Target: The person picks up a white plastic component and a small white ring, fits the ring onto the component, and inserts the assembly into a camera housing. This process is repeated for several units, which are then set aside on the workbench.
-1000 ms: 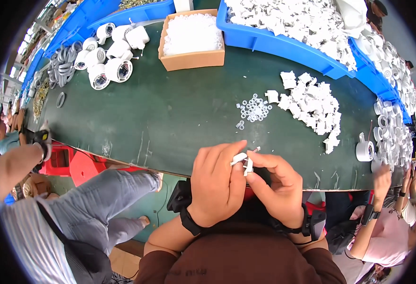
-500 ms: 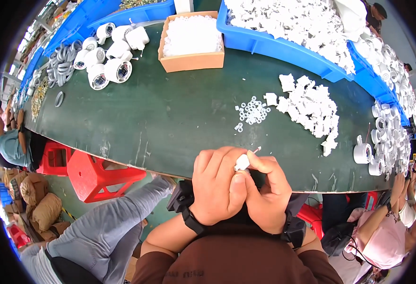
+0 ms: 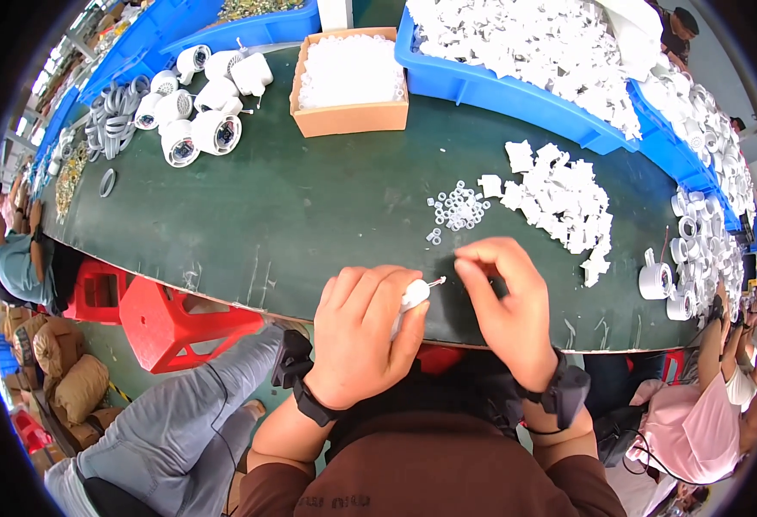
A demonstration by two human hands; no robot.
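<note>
My left hand (image 3: 366, 332) is wrapped round a white plastic housing (image 3: 415, 295), whose rounded end shows between thumb and forefinger. A short thin wire (image 3: 434, 283) with a small white tip sticks out of that end, pointing right. Most of the housing is hidden inside the fist. To its right, apart from it, my right hand (image 3: 516, 306) hovers over the table's near edge. Its thumb and forefinger are bent, with their tips close but slightly apart and nothing visible between them. Beyond it lies a small heap of clear plastic rings (image 3: 458, 207).
White plastic pieces (image 3: 559, 198) are piled right of the rings. A carton (image 3: 353, 121) of translucent parts and a blue bin (image 3: 516, 90) stand behind. White camera-like housings (image 3: 198, 129) and grey rings (image 3: 111, 121) lie far left; white round parts (image 3: 684, 258) far right. People sit on both sides.
My right hand has let go of the white housing and moved right, away from my left hand. My left hand has shifted slightly left, still holding the housing.
</note>
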